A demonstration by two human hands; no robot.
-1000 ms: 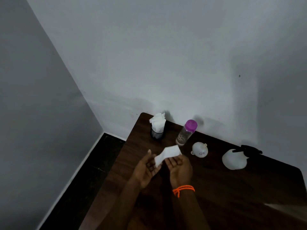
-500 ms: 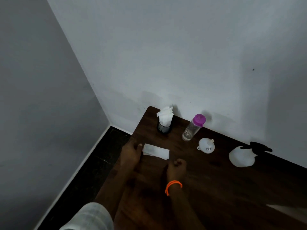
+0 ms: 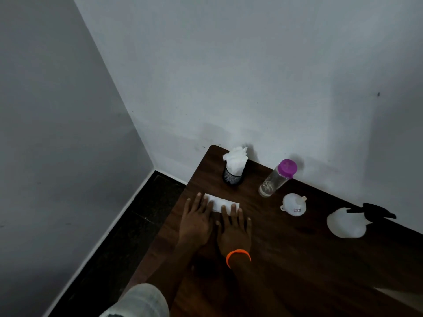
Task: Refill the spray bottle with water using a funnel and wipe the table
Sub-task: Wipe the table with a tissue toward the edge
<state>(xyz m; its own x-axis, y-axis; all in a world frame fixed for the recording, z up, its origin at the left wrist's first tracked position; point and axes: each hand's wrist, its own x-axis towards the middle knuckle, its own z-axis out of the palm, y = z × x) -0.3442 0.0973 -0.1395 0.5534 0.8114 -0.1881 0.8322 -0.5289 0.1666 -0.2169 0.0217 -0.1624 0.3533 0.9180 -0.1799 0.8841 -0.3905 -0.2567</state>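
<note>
Both hands are pressing one tissue flat on the table, near its left edge.

The left hand (image 3: 195,221) and right hand (image 3: 234,229) are lying side by side, fingers straight and slightly spread, fingertips holding down the tissue (image 3: 220,203) on the table (image 3: 297,266). Wiping seems to be starting; whether refilling is done, I cannot tell. Beyond the fingertips are standing one tissue holder (image 3: 234,175) and one water bottle (image 3: 277,178); to their right are lying one funnel (image 3: 293,204) and one spray bottle (image 3: 348,223).
</note>
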